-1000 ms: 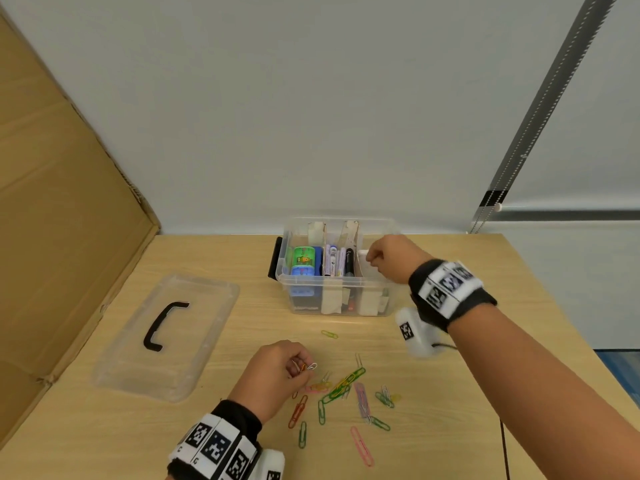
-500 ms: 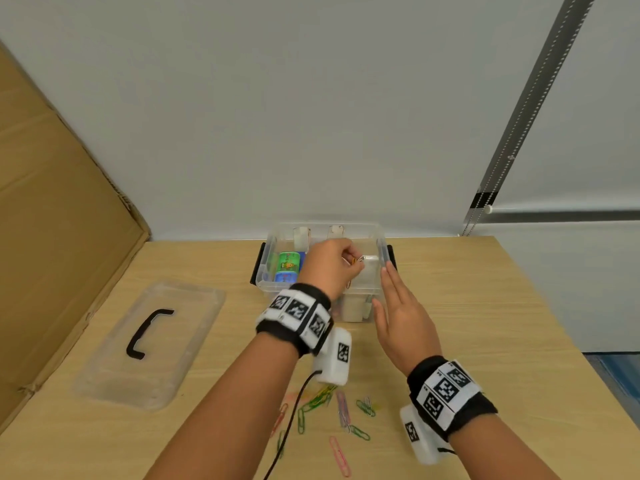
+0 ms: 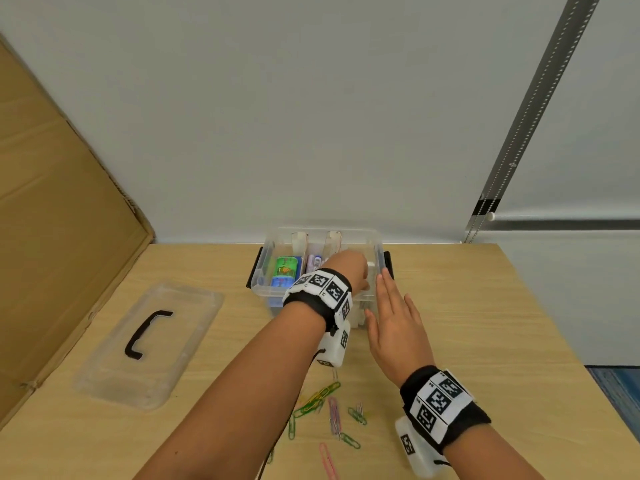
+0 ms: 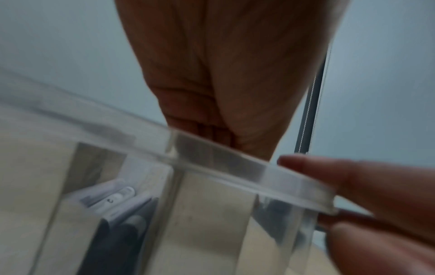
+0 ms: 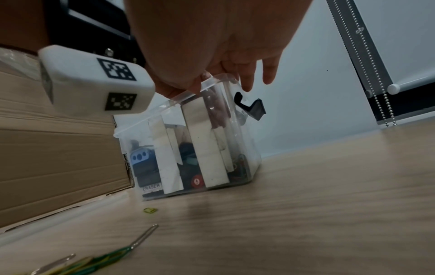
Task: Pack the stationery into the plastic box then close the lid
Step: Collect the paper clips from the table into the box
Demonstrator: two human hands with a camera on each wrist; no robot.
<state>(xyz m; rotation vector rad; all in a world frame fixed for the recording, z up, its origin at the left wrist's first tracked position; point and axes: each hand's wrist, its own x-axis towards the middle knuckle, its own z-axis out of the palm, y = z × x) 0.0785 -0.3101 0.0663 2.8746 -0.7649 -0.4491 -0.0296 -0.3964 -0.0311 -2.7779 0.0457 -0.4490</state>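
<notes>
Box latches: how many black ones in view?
2. The left latch sits on the box's left end; the right latch sits on the opposite end, just past the right hand's fingers. None seems hidden.

A light wooden desk [image 3: 485, 323] is set against a pale wall [image 3: 311, 116], flanked by a cardboard sheet [image 3: 52, 220] and a roller blind's bead chain [image 3: 533, 102].

Right hand [image 5: 212, 37] at 12 o'clock, fingers straight, tips by the clear plastic box [image 5: 249, 148] rim. Black latch [image 5: 254, 108] on its right wall. White dividers [image 5: 212, 158] inside; "ERASER" label at 7 o'clock. Paper clips [image 5: 94, 260] on table [image 5: 329, 204].
</notes>
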